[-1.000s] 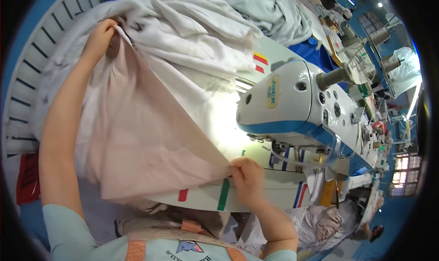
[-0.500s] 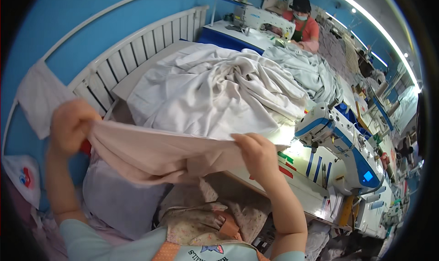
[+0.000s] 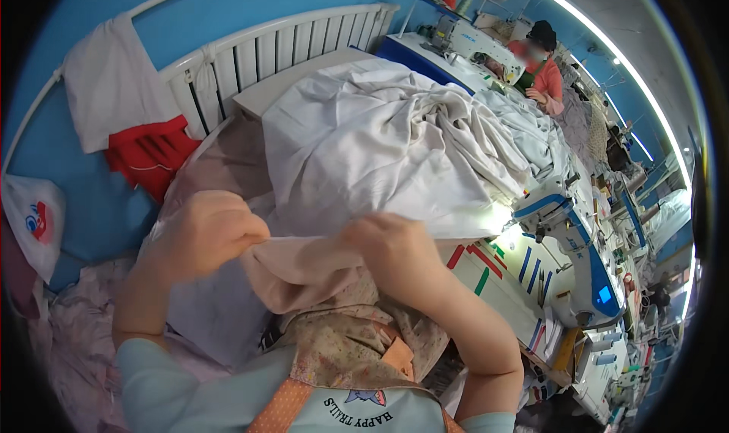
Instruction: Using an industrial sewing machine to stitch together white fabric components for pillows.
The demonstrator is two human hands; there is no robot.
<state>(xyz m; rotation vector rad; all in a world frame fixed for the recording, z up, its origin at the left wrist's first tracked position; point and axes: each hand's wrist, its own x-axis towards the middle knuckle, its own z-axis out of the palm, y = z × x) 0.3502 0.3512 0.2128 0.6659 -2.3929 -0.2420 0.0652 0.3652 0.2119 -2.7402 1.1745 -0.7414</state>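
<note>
A pale pink piece of cloth [image 3: 273,281] hangs between my two hands in front of my body. Its upper edge runs from one hand to the other, and the lower part droops in folds. My left hand [image 3: 203,234] pinches this edge at its left end. Farther right, my right hand [image 3: 391,252], a little blurred, is closed on the same edge. Just beyond the cloth, a large crumpled heap of white fabric [image 3: 364,144] covers the table. To the right of my right hand stands a white and blue sewing machine [image 3: 566,232] with its lamp lit.
Coloured strips [image 3: 486,258] lie on the table [image 3: 463,289] beside the machine. A white railing [image 3: 281,42] runs along the blue wall, with white and red cloth [image 3: 125,91] hanging at left. Past the heap, a co-worker [image 3: 543,69] sits at another sewing machine [image 3: 478,46].
My hands have come closer together, the left moving inward to the right. The cloth's held span is shorter and its folds hang bunched. The surroundings have shifted rightward in view.
</note>
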